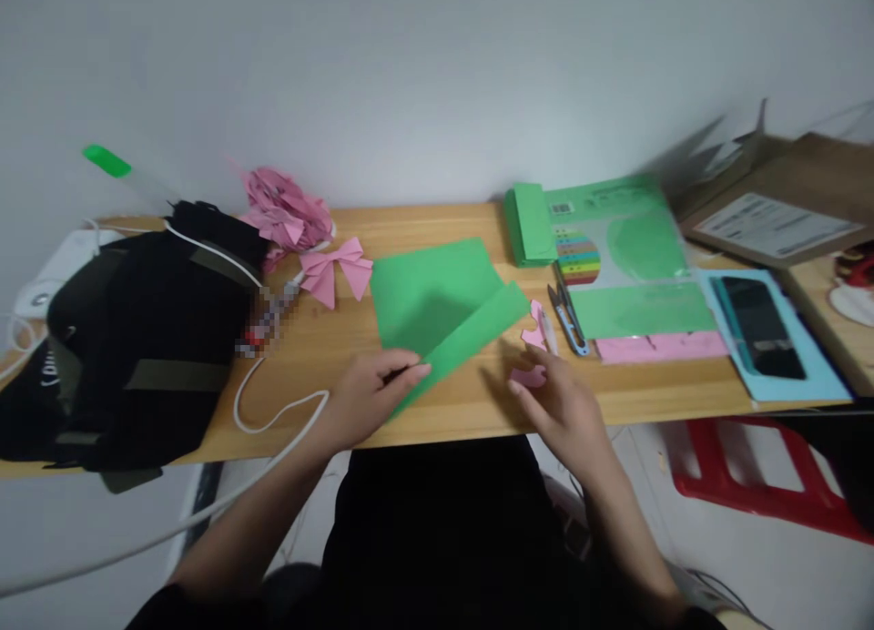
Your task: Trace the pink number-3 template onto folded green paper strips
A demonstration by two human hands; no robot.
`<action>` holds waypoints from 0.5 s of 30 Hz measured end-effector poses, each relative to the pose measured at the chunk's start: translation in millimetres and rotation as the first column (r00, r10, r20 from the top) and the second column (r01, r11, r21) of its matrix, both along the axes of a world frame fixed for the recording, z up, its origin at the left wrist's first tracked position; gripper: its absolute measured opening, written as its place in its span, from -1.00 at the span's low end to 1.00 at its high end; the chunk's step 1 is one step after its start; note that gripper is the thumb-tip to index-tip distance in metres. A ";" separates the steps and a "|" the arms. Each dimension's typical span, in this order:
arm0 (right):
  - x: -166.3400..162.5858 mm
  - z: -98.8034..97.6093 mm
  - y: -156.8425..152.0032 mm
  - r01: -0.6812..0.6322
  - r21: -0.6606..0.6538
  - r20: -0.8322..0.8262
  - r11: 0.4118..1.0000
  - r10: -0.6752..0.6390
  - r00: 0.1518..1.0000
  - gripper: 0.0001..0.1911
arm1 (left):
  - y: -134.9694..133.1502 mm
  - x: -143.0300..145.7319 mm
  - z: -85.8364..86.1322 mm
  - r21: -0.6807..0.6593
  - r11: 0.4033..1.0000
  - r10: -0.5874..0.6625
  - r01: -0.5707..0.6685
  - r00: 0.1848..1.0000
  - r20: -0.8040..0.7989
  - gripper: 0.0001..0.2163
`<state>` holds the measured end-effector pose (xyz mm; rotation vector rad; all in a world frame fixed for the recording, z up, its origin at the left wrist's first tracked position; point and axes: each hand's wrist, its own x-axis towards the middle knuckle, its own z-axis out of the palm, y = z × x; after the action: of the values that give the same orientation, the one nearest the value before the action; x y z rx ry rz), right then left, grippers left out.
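Observation:
My left hand [372, 393] pinches the near left end of a folded green paper strip [471, 334] between thumb and fingers. The strip slants up to the right, over the lower edge of a green paper sheet [430, 289] lying on the table. To the right, my right hand [564, 411] has thumb and fingers apart, around a small pink paper scrap [528, 376]; whether it touches the scrap I cannot tell. Just beyond its fingertips lie another pink scrap [533, 325] and a whitish pen-like tool [548, 331], partly hidden. Blue-handled thread snips [570, 316] rest beside them.
A pink paper bow [336, 270] and a pink paper bundle [287, 209] sit at left, near a black bag [150, 339] and a white cable [273, 425]. At right are a folded green stack [529, 225], a green paper pack [628, 257], a phone [763, 325] and a cardboard box [785, 198].

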<state>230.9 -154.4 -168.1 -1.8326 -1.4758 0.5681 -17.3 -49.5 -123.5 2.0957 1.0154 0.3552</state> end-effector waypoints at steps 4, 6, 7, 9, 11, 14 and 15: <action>-20.0 0.2 3.8 0.011 -0.026 -0.557 1.000 -0.024 0.830 -0.19 | -14.2 5.1 2.7 -0.238 0.969 0.100 -0.061 0.983 0.155 -0.52; -31.2 -0.5 7.5 0.054 -0.055 -0.770 0.997 -0.077 0.634 -0.19 | -14.6 11.3 -5.1 -0.302 0.949 0.155 -0.093 0.970 0.189 -0.54; -36.2 0.0 9.6 0.080 -0.107 -0.843 0.991 -0.133 0.521 -0.20 | -13.2 13.8 -9.9 -0.320 0.941 0.180 -0.110 0.964 0.198 -0.56; -44.2 3.6 13.7 0.090 -0.236 -0.912 0.968 -0.252 0.323 -0.22 | -9.7 16.5 -19.1 -0.332 0.934 0.209 -0.133 0.956 0.205 -0.61; -48.0 10.5 17.1 0.079 -0.317 -0.920 0.945 -0.327 0.217 -0.22 | -8.3 16.0 -25.5 -0.325 0.935 0.219 -0.144 0.954 0.204 -0.65; -46.0 22.2 20.5 0.090 -0.314 -0.924 0.945 -0.326 0.200 -0.23 | -9.7 13.4 -28.2 -0.284 0.937 0.272 -0.204 0.935 0.227 -0.74; -44.2 25.4 21.2 0.088 -0.295 -0.928 0.951 -0.307 0.211 -0.24 | -9.8 13.0 -27.7 -0.264 0.931 0.320 -0.253 0.914 0.251 -0.75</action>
<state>186.8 -133.2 -142.8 -1.2045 -0.2655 1.4237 -4.3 -59.2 -151.2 1.6325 1.1301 0.6441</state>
